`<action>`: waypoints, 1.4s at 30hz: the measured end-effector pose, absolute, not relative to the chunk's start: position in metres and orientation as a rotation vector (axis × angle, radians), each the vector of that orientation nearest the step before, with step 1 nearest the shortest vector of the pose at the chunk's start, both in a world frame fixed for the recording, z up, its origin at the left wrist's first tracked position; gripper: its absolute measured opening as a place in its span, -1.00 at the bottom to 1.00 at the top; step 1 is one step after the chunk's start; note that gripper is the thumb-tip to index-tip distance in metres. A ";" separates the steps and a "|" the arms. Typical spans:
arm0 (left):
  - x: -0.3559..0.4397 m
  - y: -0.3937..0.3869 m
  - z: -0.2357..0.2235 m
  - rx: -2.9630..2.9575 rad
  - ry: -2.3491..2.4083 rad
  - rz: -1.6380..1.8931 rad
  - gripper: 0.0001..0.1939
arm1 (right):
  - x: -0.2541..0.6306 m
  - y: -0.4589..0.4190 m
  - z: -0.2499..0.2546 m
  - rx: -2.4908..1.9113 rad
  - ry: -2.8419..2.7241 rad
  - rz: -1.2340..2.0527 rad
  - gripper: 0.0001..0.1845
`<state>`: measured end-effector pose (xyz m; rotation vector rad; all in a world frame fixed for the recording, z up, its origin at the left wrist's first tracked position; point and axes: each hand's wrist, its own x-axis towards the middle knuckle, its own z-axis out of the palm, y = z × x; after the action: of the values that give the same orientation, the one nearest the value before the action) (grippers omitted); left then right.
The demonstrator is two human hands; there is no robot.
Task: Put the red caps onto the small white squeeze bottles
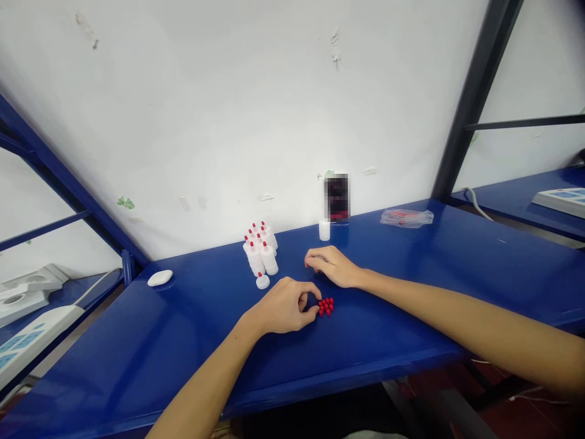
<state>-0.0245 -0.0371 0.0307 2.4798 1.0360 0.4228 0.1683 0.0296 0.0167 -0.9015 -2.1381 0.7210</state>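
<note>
My left hand (289,305) rests low over the blue table (192,341), its thumb and index finger apart at the left edge of a small cluster of red caps (326,306). Just beyond the caps, my right hand (333,265) is closed, with thumb and fingers curled together. Whatever it may hold is too small or hidden to tell. Several white plastic bottles (269,261) with red tips stand in a tight group to the left. In front of them lies a round white lid (262,281) with a red tip on it.
Against the wall, a phone-like dark device (337,196), blurred out, leans behind a small white cylinder (324,230). A clear plastic bag (406,217) with red bits lies at the back right. On the left sits a white oval case (159,278). Metal frame posts (475,97) bound the table.
</note>
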 end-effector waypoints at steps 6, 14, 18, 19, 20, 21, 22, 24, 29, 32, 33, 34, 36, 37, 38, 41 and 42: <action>-0.019 -0.033 0.023 2.444 1.071 0.563 -0.86 | 0.167 0.027 0.017 -0.769 -2.086 0.889 -0.64; -0.020 -0.024 0.020 2.132 1.167 1.228 -0.79 | 0.166 0.021 0.013 -0.644 -2.041 1.090 -0.62; -0.020 -0.024 0.018 2.131 1.107 1.201 -0.78 | 0.165 0.019 0.012 -0.616 -2.084 1.043 -0.50; -0.020 -0.024 0.017 2.124 1.092 1.199 -0.78 | 0.164 0.019 0.012 -0.616 -2.100 1.026 -0.50; -0.019 -0.024 0.017 2.112 1.079 1.196 -0.79 | 0.164 0.019 0.012 -0.614 -2.117 1.010 -0.51; -0.019 -0.024 0.017 2.098 1.069 1.192 -0.78 | 0.164 0.018 0.012 -0.609 -2.132 0.999 -0.52; -0.019 -0.024 0.017 2.084 1.062 1.186 -0.78 | 0.164 0.018 0.012 -0.602 -2.143 0.992 -0.53; -0.018 -0.025 0.017 2.063 1.053 1.169 -0.78 | 0.164 0.018 0.013 -0.590 -2.153 0.989 -0.54; -0.019 -0.025 0.015 2.092 1.054 1.143 -0.81 | 0.165 0.016 0.014 -0.609 -2.165 0.969 -0.63; -0.019 -0.026 0.013 2.124 1.042 1.112 -0.79 | 0.165 0.013 0.015 -0.617 -2.193 0.915 -0.70; -0.018 -0.027 0.013 2.122 1.028 1.082 -0.77 | 0.165 0.012 0.015 -0.614 -2.203 0.882 -0.71; -0.018 -0.027 0.013 2.114 1.013 1.052 -0.75 | 0.165 0.011 0.015 -0.606 -2.213 0.847 -0.72; -0.017 -0.027 0.013 2.094 0.995 1.015 -0.72 | 0.165 0.011 0.015 -0.586 -2.218 0.786 -0.69; -0.017 -0.027 0.014 2.093 0.995 1.015 -0.72 | 0.164 0.011 0.014 -0.579 -2.215 0.771 -0.67; -0.018 -0.027 0.016 2.108 1.003 1.030 -0.72 | 0.164 0.012 0.014 -0.576 -2.209 0.771 -0.65; -0.031 -0.023 0.023 2.329 1.115 1.107 -0.75 | 0.165 0.016 0.012 -0.609 -2.169 0.816 -0.58; -0.039 -0.021 0.027 2.460 1.187 1.124 -0.77 | 0.165 0.017 0.012 -0.631 -2.153 0.829 -0.56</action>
<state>-0.0394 -0.0213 0.0269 2.4603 1.1872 1.1236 0.1646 0.0170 0.0122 -0.6312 -2.1528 0.8288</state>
